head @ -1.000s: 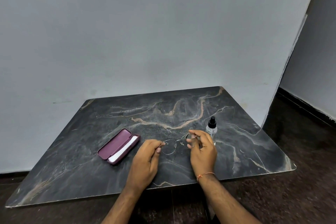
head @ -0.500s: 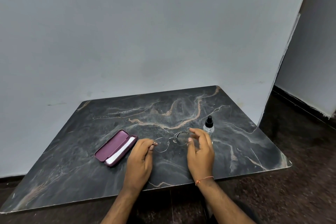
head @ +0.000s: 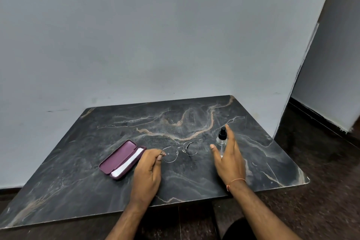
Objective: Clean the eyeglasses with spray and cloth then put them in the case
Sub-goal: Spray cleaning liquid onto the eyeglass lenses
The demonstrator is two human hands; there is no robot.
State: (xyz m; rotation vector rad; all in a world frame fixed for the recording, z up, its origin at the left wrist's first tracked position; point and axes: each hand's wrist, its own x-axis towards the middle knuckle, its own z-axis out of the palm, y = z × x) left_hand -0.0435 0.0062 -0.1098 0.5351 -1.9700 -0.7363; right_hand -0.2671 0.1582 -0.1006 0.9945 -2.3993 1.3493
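Thin wire-rimmed eyeglasses (head: 180, 151) are low over the dark marble table (head: 175, 173). My left hand (head: 148, 169) pinches their left end between thumb and fingers. My right hand (head: 228, 159) is off the glasses, fingers spread, and partly wraps a small clear spray bottle (head: 221, 140) with a black cap that stands upright; I cannot tell if the fingers touch it. A maroon glasses case (head: 120, 159) lies open to the left, with a white cloth (head: 127, 164) inside it.
A grey wall rises right behind the table. The table's right edge borders a dark floor (head: 321, 171) and a wall corner. The near table edge runs just under my wrists.
My right hand has let go of the right end of the glasses and moved right to the spray bottle. My left hand still holds the glasses.
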